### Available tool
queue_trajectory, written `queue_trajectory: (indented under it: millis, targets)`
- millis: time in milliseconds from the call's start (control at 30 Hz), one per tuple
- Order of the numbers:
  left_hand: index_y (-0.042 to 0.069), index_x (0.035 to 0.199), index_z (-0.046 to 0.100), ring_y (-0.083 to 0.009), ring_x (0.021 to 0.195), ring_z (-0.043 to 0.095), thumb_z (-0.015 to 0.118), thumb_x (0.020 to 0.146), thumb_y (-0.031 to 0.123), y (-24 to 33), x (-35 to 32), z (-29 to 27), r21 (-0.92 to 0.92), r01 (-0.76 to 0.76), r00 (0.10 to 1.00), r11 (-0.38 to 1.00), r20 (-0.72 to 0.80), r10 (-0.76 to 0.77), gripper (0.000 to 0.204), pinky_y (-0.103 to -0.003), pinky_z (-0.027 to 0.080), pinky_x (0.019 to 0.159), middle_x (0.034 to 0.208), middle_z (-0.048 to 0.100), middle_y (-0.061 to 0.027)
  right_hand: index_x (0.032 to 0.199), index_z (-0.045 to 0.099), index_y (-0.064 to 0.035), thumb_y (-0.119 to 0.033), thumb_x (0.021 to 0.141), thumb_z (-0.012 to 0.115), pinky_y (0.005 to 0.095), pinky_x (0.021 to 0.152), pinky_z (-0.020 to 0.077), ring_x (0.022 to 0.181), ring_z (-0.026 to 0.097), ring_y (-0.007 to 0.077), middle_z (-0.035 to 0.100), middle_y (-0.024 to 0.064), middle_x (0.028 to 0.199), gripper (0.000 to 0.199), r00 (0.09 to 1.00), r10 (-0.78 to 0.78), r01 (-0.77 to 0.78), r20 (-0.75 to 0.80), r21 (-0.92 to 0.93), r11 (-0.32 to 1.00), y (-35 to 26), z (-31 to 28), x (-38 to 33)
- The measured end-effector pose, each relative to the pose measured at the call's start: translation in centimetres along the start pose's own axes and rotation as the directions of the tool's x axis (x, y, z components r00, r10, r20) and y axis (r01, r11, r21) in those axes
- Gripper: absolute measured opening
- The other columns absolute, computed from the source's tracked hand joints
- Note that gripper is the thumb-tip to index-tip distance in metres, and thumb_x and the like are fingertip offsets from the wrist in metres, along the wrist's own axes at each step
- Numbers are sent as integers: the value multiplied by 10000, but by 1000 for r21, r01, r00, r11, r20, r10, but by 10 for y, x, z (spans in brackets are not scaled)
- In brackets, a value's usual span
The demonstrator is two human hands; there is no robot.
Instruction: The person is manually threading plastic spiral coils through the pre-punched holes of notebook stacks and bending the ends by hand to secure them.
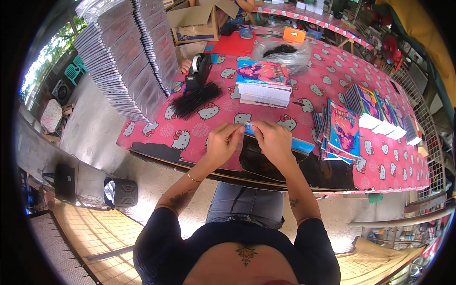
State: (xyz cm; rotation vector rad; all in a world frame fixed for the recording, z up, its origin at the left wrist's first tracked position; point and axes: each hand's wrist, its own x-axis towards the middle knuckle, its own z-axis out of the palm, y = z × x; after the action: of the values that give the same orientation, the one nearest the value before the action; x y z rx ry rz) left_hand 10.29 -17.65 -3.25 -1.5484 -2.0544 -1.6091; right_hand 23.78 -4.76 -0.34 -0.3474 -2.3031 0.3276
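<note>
My left hand (222,141) and my right hand (271,139) meet at the near edge of a table covered with a pink cartoon-cat cloth (332,71). Both pinch the top edge of a notebook with a blue cover (299,143) that lies flat in front of me, mostly hidden by my hands. Whether a black spiral strip is between my fingers I cannot tell. A pile of black plastic spiral bindings (195,99) lies just beyond my left hand. A stack of notebooks with colourful covers (264,83) stands behind my hands.
Tall leaning stacks of grey-covered notebooks (128,57) fill the table's left end. A black tape dispenser (198,70), a clear bag of black bindings (283,51), fanned notebooks (343,128) at right, further piles (380,111), an open cardboard box (194,21). Another person's hand (185,65) rests behind.
</note>
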Motion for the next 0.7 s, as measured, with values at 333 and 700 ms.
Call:
queue_trajectory:
  millis: [333,700]
  targets:
    - [10,929,723,-306,592,625,693,941,147,-9,5,0,25,27,1000,999,-4,-27,140,-368,454,518,748,661,-164,920,694,-116,-145,873,683,422,621,506,671,658,301,661,79,757,57,1000,-21,21,-18,-17,1000,0,0,-2]
    - [16,1023,691,-274,618,658,719,931,215,-6,20,-6,-18,-116,991,993,73,117,222,-357,510,579,785,673,-105,1012,729,-116,-155,900,678,424,622,502,697,664,305,698,81,835,129,996,2,-3,88,7,1000,0,-4,-2]
